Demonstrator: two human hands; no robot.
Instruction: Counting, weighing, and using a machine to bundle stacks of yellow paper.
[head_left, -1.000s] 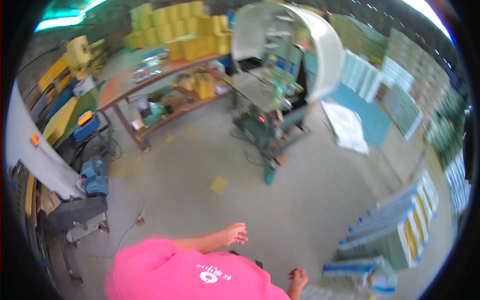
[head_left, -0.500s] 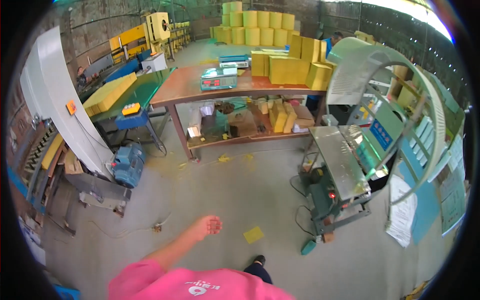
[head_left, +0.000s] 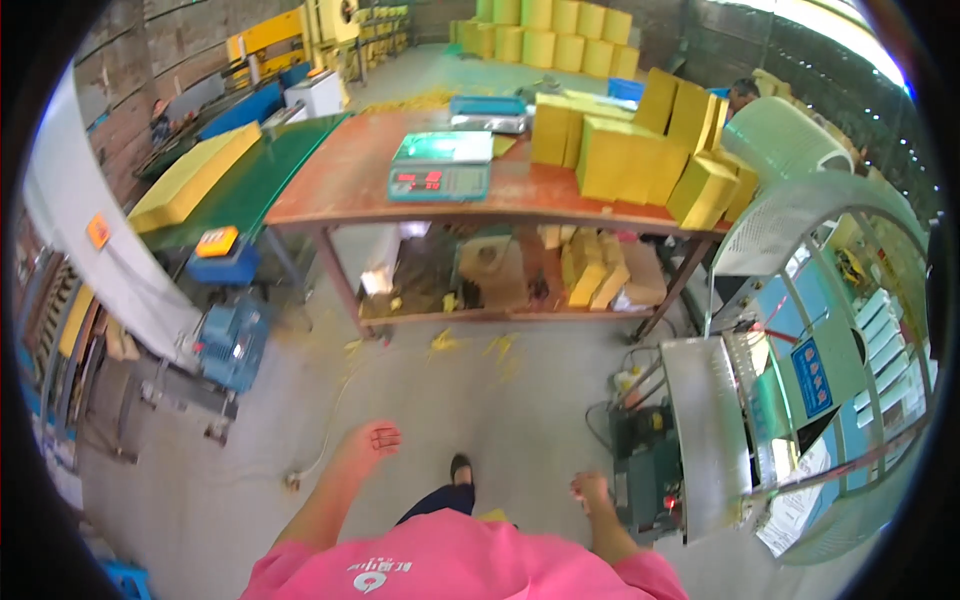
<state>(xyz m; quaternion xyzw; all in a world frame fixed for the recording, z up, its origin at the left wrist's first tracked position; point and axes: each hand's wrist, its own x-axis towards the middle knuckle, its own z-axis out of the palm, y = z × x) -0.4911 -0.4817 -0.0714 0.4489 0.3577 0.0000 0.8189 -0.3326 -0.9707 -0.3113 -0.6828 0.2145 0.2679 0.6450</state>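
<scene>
My left hand [head_left: 376, 441] hangs above the grey floor in front of me, its fingers curled in with nothing in them. Lower on the right, my right hand [head_left: 590, 490] is beside the steel-topped machine [head_left: 697, 425], apart from it. Its fingers look loosely curled, and no object shows in them. Ahead stands a reddish-brown table [head_left: 350, 180] carrying a teal digital scale [head_left: 440, 168] and stacks of yellow paper blocks [head_left: 630, 160]. A yellow sheet [head_left: 495, 515] on the floor is mostly hidden by my pink shirt.
At left, a green conveyor [head_left: 235, 190] bears a long yellow stack [head_left: 195, 178], with a blue motor [head_left: 235, 340] below. A curved guard [head_left: 790, 190] rises at right. Bundles [head_left: 590, 270] lie on the table's lower shelf. Yellow scraps [head_left: 443, 342] and a cable [head_left: 340, 400] lie on the floor.
I have come closer to the table and the machine on the right. My right hand has come into view; my left hand stays curled. My body now covers most of the yellow sheet.
</scene>
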